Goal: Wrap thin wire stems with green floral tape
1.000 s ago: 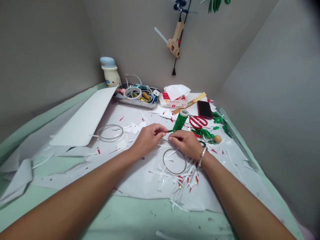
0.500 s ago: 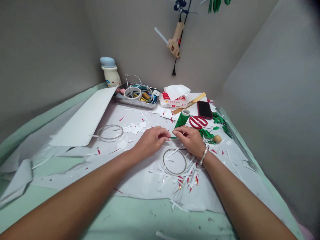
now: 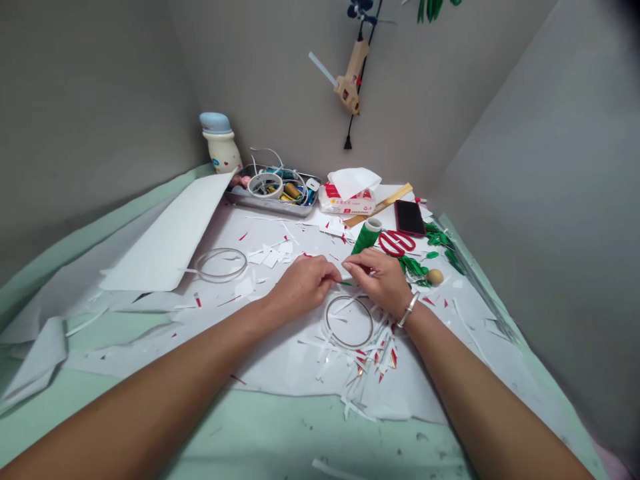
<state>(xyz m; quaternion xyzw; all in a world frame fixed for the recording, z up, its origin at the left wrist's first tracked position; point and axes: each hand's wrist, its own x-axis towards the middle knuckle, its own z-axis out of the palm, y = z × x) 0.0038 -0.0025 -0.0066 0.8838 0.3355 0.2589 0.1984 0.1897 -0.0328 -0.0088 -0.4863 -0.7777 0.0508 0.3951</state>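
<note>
My left hand [image 3: 303, 283] is closed in a pinch around a thin green stem [image 3: 345, 284] whose tip points toward my right hand. A small red bit [image 3: 307, 255] shows by its knuckles. My right hand [image 3: 380, 273], with a silver bangle [image 3: 409, 310] at the wrist, pinches thumb and forefinger together just right of the stem. Whatever lies between those fingertips is too fine to see. Right behind that hand stands a spool of green thread [image 3: 367, 239], its lower part covered. A thin ring [image 3: 327, 321] lies on the paper below both hands.
Red-handled scissors [image 3: 397, 252], green leaf pieces [image 3: 413, 268], a round wooden bead [image 3: 435, 277] and a phone [image 3: 410, 219] lie at right. Behind are a tissue pack [image 3: 347, 203] and a metal tray [image 3: 273, 206]. White card [image 3: 167, 233] leans at left. A glue gun [image 3: 350, 80] hangs on the wall.
The green stem has turned and dropped slightly with my left hand, which moved a little toward me. My right hand shifted right, and its fingertips came off the stem.
</note>
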